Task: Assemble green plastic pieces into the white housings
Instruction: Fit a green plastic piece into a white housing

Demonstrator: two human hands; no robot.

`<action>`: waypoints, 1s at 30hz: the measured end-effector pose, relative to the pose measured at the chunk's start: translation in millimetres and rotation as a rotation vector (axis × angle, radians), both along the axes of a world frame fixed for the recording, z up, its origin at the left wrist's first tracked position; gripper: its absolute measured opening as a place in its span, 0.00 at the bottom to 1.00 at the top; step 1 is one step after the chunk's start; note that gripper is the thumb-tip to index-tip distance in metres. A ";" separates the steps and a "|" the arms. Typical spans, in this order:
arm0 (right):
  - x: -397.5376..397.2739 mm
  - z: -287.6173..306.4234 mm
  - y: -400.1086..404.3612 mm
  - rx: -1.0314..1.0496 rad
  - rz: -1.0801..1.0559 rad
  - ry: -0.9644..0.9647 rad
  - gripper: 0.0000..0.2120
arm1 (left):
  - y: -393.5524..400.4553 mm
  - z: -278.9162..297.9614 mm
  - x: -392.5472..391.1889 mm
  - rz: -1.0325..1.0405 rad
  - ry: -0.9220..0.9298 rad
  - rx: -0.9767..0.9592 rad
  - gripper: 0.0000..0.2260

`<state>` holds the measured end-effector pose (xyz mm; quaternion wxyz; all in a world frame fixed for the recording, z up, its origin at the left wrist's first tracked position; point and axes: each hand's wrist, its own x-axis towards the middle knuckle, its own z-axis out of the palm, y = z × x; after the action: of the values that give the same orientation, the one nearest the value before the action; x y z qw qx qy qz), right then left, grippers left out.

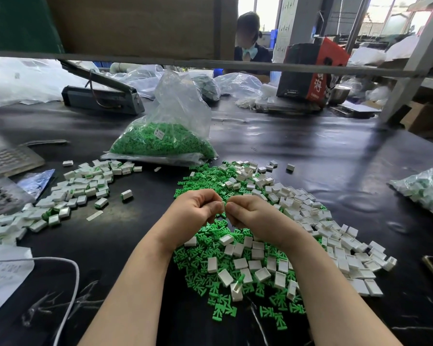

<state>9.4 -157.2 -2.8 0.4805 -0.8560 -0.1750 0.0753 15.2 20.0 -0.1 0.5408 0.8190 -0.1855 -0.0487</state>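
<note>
My left hand point(194, 208) and my right hand point(253, 216) meet fingertip to fingertip above the black table. Between them they pinch a small white housing point(221, 206); whether a green piece sits in it is hidden by the fingers. Below the hands lies a mixed heap of loose green plastic pieces point(205, 260) and white housings point(308, 213). To the left a spread of assembled housings point(85, 188) shows green at the ends.
A clear bag of green pieces point(165, 138) stands behind the heap. A bag sealer point(103, 96) sits at the back left, a bag of parts point(425, 188) at the right edge, a white cable point(68, 295) at the front left. A person sits across the table.
</note>
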 end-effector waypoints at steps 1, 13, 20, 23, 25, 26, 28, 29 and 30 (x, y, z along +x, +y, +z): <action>-0.5 0.4 -0.3 -0.019 0.006 -0.001 0.17 | 0.1 0.1 -0.3 -0.004 -0.001 0.007 0.08; -6.0 5.0 -0.7 -0.089 0.049 0.030 0.14 | 3.2 3.0 -1.6 -0.026 -0.010 0.116 0.07; -7.1 4.8 0.2 -0.134 0.057 0.043 0.14 | 3.5 1.4 -2.6 -0.021 -0.011 0.139 0.08; -6.6 5.2 1.5 -0.137 0.050 0.027 0.14 | 4.6 1.8 -3.5 -0.021 -0.029 0.137 0.08; -6.3 4.5 2.4 -0.120 0.039 0.017 0.14 | 4.5 1.7 -3.1 -0.016 -0.036 0.106 0.07; -6.0 4.0 3.6 -0.092 0.029 0.015 0.14 | 4.5 1.7 -2.3 -0.006 -0.042 0.082 0.07; -5.2 3.2 5.4 -0.002 -0.001 0.025 0.15 | 4.5 1.6 -0.2 0.019 -0.068 0.037 0.07; -4.7 3.2 5.4 0.059 -0.017 0.041 0.16 | 3.9 1.4 0.6 0.025 -0.083 0.022 0.07; -4.2 3.3 5.1 0.128 -0.029 0.067 0.17 | 3.1 0.8 1.1 0.026 -0.099 0.014 0.06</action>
<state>5.2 -152.1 0.5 0.5410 -0.8229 -0.1510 0.0854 16.3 23.1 0.8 0.5258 0.8265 -0.2012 -0.0027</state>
